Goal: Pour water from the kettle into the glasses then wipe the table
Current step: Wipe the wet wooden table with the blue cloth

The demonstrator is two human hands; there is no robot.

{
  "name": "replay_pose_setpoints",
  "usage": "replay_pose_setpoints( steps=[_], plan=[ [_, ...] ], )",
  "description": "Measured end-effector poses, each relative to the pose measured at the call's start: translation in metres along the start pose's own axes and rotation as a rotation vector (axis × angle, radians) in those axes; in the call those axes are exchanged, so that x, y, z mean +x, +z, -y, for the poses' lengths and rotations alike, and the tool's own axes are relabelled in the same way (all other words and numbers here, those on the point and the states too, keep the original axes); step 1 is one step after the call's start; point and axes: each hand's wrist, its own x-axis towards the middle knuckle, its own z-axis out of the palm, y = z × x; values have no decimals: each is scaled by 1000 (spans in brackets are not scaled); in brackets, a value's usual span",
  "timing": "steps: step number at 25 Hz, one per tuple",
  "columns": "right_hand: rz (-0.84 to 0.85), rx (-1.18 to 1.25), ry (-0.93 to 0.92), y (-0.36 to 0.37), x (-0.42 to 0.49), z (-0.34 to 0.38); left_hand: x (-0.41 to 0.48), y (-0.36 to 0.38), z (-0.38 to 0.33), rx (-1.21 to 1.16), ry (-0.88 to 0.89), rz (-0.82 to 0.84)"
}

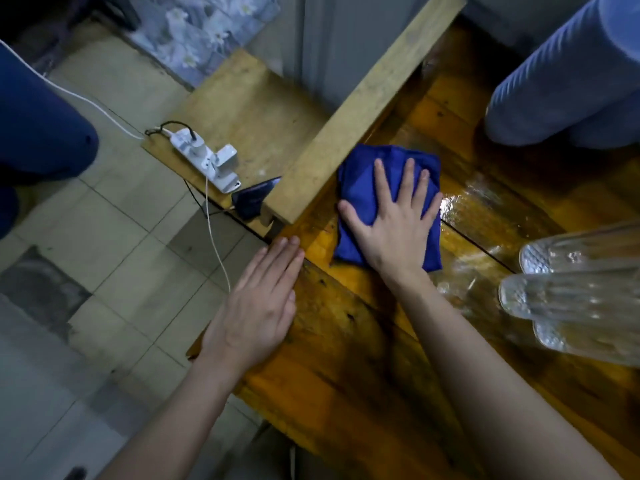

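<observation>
Nearest the lens, two bare forearms [485, 393] reach from the lower edge over a glossy orange-brown wooden table [346, 358]. Right hand [391, 220]: fingers straight and spread, palm pressed flat on a folded blue cloth [356, 192], clasping nothing. The wide spread loads the whole pad so that it can drag evenly across the boards. Left hand [263, 299]: likewise released, fingers straight and together, laid flat at the table's left edge, apparently to brace the body while the other arm works.

The cloth lies on the tabletop just beside a pale wooden plank [363, 116] along the far-left side. To its right the boards carry a wet sheen [485, 202], judged to be the spill the wiping is aimed at. Clear ribbed glasses [575, 296] stand at the right of the view, near the cloth but apart from it; whether they hold water cannot be told. The kettle [554, 81] is probably the ribbed pale-blue vessel at upper right, set back out of the wiping path.

Left of the table, on a lower board, a white power strip [204, 161] and a dark phone [256, 199] lie above the tiled floor [104, 220]. Water pushed over that edge would be a hazard, so strokes are best drawn away from it.
</observation>
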Motion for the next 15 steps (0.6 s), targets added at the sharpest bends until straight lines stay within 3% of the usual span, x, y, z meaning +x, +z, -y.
replay_pose_setpoints(
  steps=[8,15],
  plan=[
    [27,-24,143,1,90,10,-3,3,3,-18,3,-6],
    [-12,-59,90,3,68,7,-3,0,1,-16,17,-7]
  ],
)
